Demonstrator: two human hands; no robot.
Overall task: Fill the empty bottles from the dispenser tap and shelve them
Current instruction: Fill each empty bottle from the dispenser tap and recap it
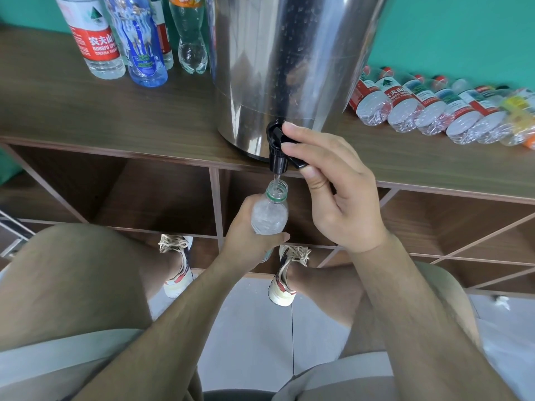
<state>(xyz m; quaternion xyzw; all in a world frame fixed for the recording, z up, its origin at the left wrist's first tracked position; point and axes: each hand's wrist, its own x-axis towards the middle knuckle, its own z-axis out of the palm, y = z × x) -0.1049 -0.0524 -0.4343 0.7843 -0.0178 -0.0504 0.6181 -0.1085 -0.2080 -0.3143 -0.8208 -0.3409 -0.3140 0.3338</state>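
The tall cylindrical steel dispenser [289, 68] is polished metal, mirror-glossy and beaded with droplets. Its stubby black plastic tap [277, 154] is smooth with a dull sheen. Below it, the small clear plastic bottle [270, 212] is thin, transparent and cloudy-looking. The brown wood-grain shelf top [115, 111] looks matt. At far left the upright clear plastic bottles [101, 39] carry glossy printed labels. At right the row of lying clear plastic bottles [434, 111] shows ribbed, crinkled bases. Near, the khaki cloth shorts [72, 285] are matt and the pale grey floor tiles [246, 328] are smooth.
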